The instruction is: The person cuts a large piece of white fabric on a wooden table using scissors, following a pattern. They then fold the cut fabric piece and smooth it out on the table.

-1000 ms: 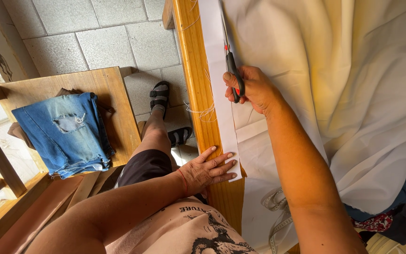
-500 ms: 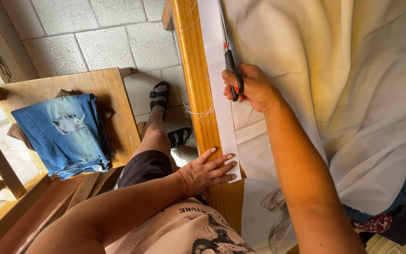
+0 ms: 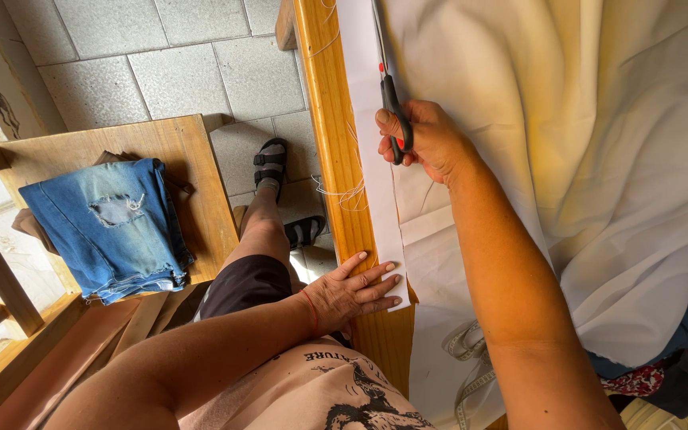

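Head camera looks down on a wooden table edge (image 3: 336, 151) with cream fabric (image 3: 567, 119) spread over it. Right hand (image 3: 428, 139) has its fingers closed through the handles of the black scissors (image 3: 390, 95), whose blades point away along the left side of the fabric, beside a long white strip (image 3: 372, 191). Left hand (image 3: 356, 291) lies flat with fingers stretched and a little apart, pressing the near end of the strip on the table edge. Folded blue jeans (image 3: 109, 227) lie on a wooden bench (image 3: 193, 151) at the left, well apart
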